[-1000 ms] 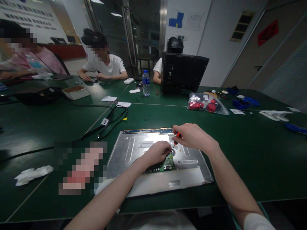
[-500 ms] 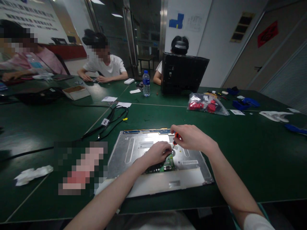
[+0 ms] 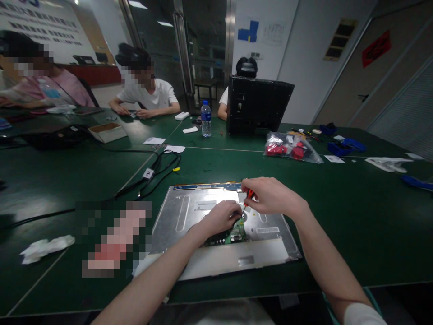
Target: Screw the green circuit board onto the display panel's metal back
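In my right hand (image 3: 270, 194) is a screwdriver (image 3: 249, 195) with a red and black handle, its shaft slanting down to a green circuit board (image 3: 238, 232). My left hand (image 3: 223, 216) rests over the board with fingers curled together close to the screwdriver's tip; what they hold, if anything, is hidden. The board lies on a silver metal display panel (image 3: 270, 246), flat on the table before me. A narrow blue circuit strip (image 3: 199, 186) runs along the panel's far edge. Part of the green board is covered by my left hand.
Black cables (image 3: 158, 174) lie to the left on the green table (image 3: 209, 167), with crumpled tissue (image 3: 47, 248) nearer. Beyond stand a water bottle (image 3: 206, 119) and a black monitor (image 3: 260, 106). A clear bag with red items (image 3: 292, 146) lies at right. Several people sit across.
The screwdriver handle has tilted or turned slightly in my right hand. My left hand stays in place beside the tip, and the panel has not moved.
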The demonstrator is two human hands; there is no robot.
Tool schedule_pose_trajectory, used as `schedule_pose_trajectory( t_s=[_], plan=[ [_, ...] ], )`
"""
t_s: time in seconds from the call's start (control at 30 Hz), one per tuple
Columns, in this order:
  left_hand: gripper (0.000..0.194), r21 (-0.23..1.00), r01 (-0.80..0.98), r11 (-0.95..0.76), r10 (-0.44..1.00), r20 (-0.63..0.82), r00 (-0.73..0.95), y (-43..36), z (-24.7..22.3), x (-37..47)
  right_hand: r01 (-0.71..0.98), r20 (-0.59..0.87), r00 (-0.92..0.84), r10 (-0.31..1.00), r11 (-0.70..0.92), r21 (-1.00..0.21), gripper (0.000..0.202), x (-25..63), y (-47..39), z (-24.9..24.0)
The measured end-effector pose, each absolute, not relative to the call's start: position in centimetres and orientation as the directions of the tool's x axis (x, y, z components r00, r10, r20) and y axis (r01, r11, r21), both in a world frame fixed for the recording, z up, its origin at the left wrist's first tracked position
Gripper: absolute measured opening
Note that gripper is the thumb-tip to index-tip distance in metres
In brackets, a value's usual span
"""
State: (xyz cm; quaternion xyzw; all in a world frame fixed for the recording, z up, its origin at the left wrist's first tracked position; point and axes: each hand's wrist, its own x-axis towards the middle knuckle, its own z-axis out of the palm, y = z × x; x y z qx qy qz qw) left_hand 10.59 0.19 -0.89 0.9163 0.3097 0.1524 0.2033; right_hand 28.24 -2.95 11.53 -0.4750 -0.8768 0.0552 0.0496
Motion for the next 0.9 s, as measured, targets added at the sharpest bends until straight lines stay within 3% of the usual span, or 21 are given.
schedule_pose_trajectory(
  t_s=[0.5,0.73,0.9],
  plan=[
    [0.011,0.465,0.516,-0.719,0.64,0.157,0.752,0.2,-1.0,10.58,0.862,0.058,-0.5,0.864,0.503,-0.071,0.013,28.21,-2.59,11.19],
    [0.014,0.475,0.501,-0.723,0.63,0.156,0.761,0.19,-1.04,10.59,0.793,0.057,-0.583,0.81,0.583,-0.177,0.017,28.37,-2.91,11.38],
    [0.014,0.473,0.506,-0.721,0.632,0.148,0.761,0.18,-1.03,10.6,0.815,0.035,-0.557,0.83,0.554,-0.168,0.016,28.2,-2.98,11.35]
  ],
)
